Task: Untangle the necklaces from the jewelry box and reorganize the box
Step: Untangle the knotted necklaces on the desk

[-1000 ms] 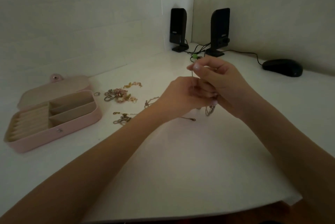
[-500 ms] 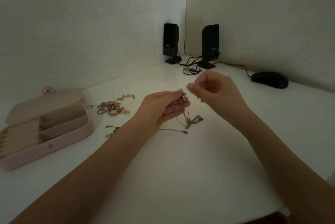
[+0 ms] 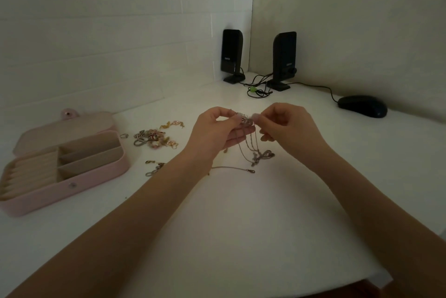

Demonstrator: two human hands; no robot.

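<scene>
Left hand (image 3: 218, 132) and right hand (image 3: 287, 126) raised close together over the white desk (image 3: 241, 225), fingertips of both pinching one small knot of tangled necklaces (image 3: 246, 120). Thin chains trailing down to a loose heap just below; pink jewelry box (image 3: 96, 177) open, well to the left. Probably feather-light, limp, slippery, easily kinked: best pinched right beside the knot.

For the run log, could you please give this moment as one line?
left hand: pinches tangled necklaces | right hand: pinches same knot | jewelry box: open
</scene>
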